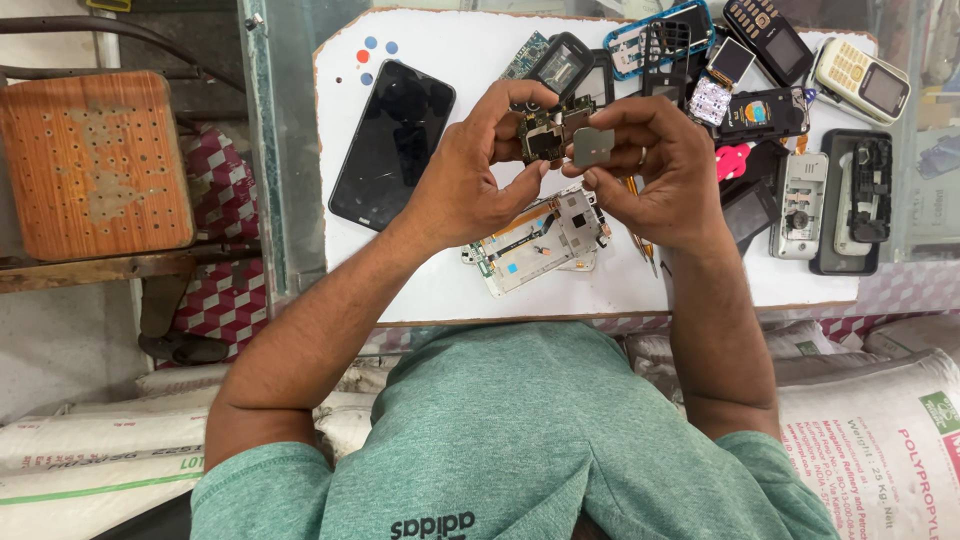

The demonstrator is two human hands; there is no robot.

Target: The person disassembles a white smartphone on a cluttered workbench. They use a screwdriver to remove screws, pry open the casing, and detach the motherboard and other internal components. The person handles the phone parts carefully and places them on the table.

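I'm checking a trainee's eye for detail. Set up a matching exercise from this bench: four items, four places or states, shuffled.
Items:
1. circuit board
2. black smartphone
3. cream keypad phone
4. opened phone frame

Places:
A. far right corner of the white board
B. held up in both hands
C. lying flat, left of the hands
D. on the board beneath the hands

Pairs: 1-B, 2-C, 3-A, 4-D

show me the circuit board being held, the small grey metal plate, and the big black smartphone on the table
circuit board [545, 133]: head view, on its dark centre between the fingers
grey metal plate [593, 146]: head view, middle of its flat face
black smartphone [392, 142]: head view, centre of the dark screen
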